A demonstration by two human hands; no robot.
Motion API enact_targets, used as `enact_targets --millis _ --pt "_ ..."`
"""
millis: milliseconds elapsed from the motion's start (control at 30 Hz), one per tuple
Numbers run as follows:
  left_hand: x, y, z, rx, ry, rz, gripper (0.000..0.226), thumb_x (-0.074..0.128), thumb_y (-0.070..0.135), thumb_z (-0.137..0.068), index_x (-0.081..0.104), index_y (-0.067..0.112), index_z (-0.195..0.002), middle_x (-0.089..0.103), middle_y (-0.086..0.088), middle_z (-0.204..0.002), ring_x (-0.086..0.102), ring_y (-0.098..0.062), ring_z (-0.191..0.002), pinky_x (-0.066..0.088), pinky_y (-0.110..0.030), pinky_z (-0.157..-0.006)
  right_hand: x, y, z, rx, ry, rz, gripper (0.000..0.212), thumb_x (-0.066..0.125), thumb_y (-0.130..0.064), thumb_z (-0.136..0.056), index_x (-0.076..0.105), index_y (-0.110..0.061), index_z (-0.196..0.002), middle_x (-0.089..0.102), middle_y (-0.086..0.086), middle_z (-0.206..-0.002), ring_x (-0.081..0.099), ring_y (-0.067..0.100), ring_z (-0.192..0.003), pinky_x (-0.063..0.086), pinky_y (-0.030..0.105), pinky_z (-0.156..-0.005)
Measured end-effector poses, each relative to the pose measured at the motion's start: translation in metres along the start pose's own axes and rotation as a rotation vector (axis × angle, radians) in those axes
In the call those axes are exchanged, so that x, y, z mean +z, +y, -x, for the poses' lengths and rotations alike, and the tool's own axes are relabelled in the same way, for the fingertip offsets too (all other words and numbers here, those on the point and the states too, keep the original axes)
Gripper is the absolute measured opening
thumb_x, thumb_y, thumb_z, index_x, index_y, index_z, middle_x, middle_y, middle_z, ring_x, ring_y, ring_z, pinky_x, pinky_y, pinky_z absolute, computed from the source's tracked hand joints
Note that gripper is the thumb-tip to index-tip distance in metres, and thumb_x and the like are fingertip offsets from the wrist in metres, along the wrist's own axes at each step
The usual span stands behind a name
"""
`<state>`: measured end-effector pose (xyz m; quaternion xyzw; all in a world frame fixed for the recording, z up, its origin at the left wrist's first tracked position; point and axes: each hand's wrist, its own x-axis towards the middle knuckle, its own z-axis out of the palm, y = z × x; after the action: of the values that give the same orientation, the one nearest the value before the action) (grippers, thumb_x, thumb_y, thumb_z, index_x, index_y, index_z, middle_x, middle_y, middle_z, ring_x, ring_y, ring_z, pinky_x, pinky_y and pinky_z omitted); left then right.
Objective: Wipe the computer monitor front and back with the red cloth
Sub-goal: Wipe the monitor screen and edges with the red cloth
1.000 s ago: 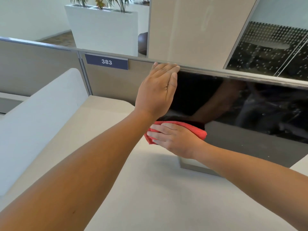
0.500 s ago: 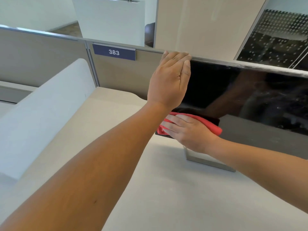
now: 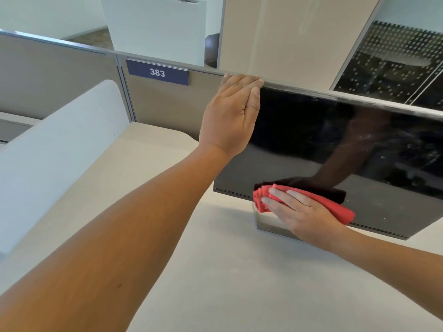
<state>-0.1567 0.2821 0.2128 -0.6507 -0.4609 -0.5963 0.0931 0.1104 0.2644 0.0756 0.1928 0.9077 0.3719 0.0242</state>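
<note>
Both arms are shown bare from the frame's edge to the wrist: the left forearm (image 3: 115,248), long and broad in the wide-angle view, is marked by one small speck on its lower side, while the right forearm (image 3: 395,267) is seen as shorter and slimmer. The back of the left hand (image 3: 229,116) is shown, with knuckles and tendon lines faintly raised, and short trimmed nails can be made out on the fingers (image 3: 275,203) of the right hand (image 3: 304,214).

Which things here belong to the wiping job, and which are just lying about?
Job:
monitor
red cloth
right hand, pressing the cloth on the monitor
left hand, at its top corner

Just there:
desk
partition
383 plate
planter
</note>
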Motion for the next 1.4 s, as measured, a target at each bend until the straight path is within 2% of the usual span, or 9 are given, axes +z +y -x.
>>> enact_targets --millis 133,267,533,733,900,1067,1233,1300,1400 --pt "0.002 0.005 0.0 -0.022 0.013 -0.001 0.033 0.041 0.013 -0.103 0.072 0.003 -0.111 0.072 -0.005 -0.114 0.061 -0.02 -0.116 0.034 -0.043 -0.115 -0.005 0.006 0.008 -0.033 -0.066 0.006 0.052 0.022 -0.006 -0.1 0.035 -0.001 -0.15 0.038 0.014 -0.156 0.03 0.037 -0.146 0.027 0.046 -0.118" --pt "0.004 0.009 0.002 -0.041 0.022 -0.035 0.033 0.042 0.014 -0.103 0.072 0.004 -0.112 0.072 -0.006 -0.115 0.061 -0.02 -0.116 0.033 -0.041 -0.117 -0.005 -0.008 -0.026 -0.046 -0.024 -0.033 0.05 0.028 -0.008 -0.1 0.037 0.0 -0.148 0.036 0.013 -0.156 0.027 0.037 -0.147 0.029 0.046 -0.119" --pt "-0.002 0.007 0.001 -0.031 -0.007 -0.042 0.032 0.043 0.014 -0.104 0.071 0.004 -0.116 0.071 -0.006 -0.119 0.06 -0.021 -0.12 0.039 -0.044 -0.112 -0.011 -0.062 -0.123 0.085 0.047 -0.144 0.05 0.037 -0.015 -0.101 0.038 -0.006 -0.15 0.035 0.006 -0.158 0.025 0.03 -0.148 0.022 0.041 -0.12" --pt "-0.001 0.007 -0.001 -0.041 -0.015 -0.022 0.032 0.042 0.015 -0.104 0.071 0.004 -0.115 0.071 -0.005 -0.118 0.06 -0.021 -0.119 0.038 -0.043 -0.113 0.009 -0.025 -0.038 0.021 0.014 -0.049 0.056 0.015 -0.009 -0.099 0.029 -0.008 -0.154 0.029 0.005 -0.162 0.026 0.029 -0.149 0.029 0.042 -0.119" --pt "0.003 0.007 0.0 -0.041 0.004 -0.014 0.032 0.043 0.014 -0.104 0.071 0.004 -0.115 0.07 -0.006 -0.119 0.059 -0.021 -0.121 0.032 -0.039 -0.117 0.009 0.021 0.026 0.034 0.025 0.03 0.055 0.019 -0.008 -0.102 0.022 -0.015 -0.156 0.031 0.004 -0.161 0.028 0.031 -0.148 0.015 0.044 -0.123" --pt "0.003 0.006 -0.001 -0.051 0.004 -0.015 0.035 0.039 0.016 -0.105 0.071 0.005 -0.116 0.07 -0.005 -0.12 0.057 -0.019 -0.123 0.024 -0.027 -0.119 -0.038 0.064 -0.031 0.313 0.303 -0.033 0.047 0.052 -0.018 -0.102 0.045 -0.016 -0.148 0.035 0.007 -0.157 0.026 0.034 -0.148 0.02 0.047 -0.122" --pt "0.001 0.004 -0.001 -0.045 -0.04 -0.017 0.039 0.036 0.02 -0.105 0.07 0.005 -0.117 0.069 -0.005 -0.122 0.056 -0.022 -0.126 0.03 -0.039 -0.118 -0.075 0.068 -0.109 0.511 0.555 -0.056 0.044 0.056 -0.021 -0.1 0.052 -0.018 -0.144 0.042 0.008 -0.154 0.031 0.035 -0.145 0.03 0.05 -0.118" --pt "0.0 0.004 -0.001 -0.039 -0.04 -0.029 0.041 0.035 0.021 -0.105 0.07 0.005 -0.117 0.069 -0.006 -0.124 0.056 -0.023 -0.126 0.031 -0.042 -0.117 -0.071 0.057 -0.123 0.412 0.491 -0.052 0.046 0.051 -0.021 -0.101 0.046 -0.019 -0.147 0.039 0.008 -0.156 0.027 0.034 -0.148 0.026 0.049 -0.12" --pt "-0.001 0.005 -0.001 -0.044 -0.059 -0.039 0.039 0.036 0.021 -0.105 0.068 0.005 -0.121 0.067 -0.006 -0.126 0.054 -0.021 -0.129 0.031 -0.042 -0.118 -0.047 0.037 -0.116 0.144 0.292 -0.058 0.047 0.036 -0.016 -0.104 0.037 -0.017 -0.151 0.034 0.007 -0.159 0.021 0.032 -0.15 0.014 0.046 -0.124"
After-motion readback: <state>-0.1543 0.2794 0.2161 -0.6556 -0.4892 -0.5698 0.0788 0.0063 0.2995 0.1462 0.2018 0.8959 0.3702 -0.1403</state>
